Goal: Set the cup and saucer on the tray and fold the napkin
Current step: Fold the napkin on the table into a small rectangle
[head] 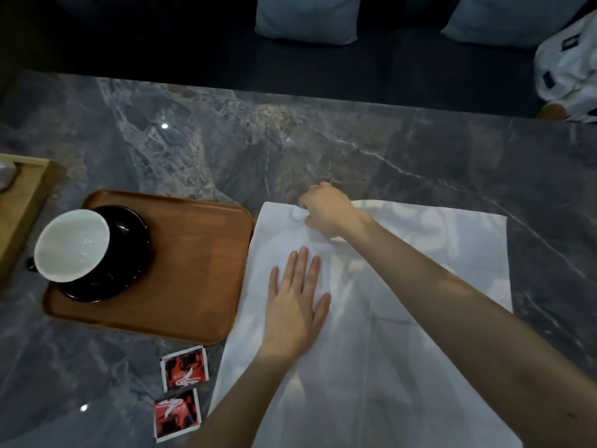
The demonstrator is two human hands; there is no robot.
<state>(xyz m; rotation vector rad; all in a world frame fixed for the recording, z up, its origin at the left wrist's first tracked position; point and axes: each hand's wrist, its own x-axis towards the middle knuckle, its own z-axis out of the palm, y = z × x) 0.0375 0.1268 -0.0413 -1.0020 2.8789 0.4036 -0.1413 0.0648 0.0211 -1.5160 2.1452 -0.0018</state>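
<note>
1. At the far left, a pale wooden box (pixel 22 195) sits on the counter (pixel 420 150), partly out of view; its contents are too cut off to name.
2. The brown tray (pixel 193 270) lies just right of it. The black saucer (pixel 129 253) rests on the tray's left half with the cup (pixel 72 245), white inside, standing on it, so that half of the job looks finished.
3. Two red packets (pixel 181 392) lie on the counter just in front of the tray, clear of the cloth.
4. The white napkin (pixel 420 286) is spread beside the tray's right edge. The left hand (pixel 297 302) lies flat on it, fingers spread and gripping nothing, probably to pin the cloth while a fold is made.
5. The right hand (pixel 326 210) reaches across to the napkin's far left corner, its grip pinched shut on a small bunch of fabric, likely ready to draw that corner over.
</note>
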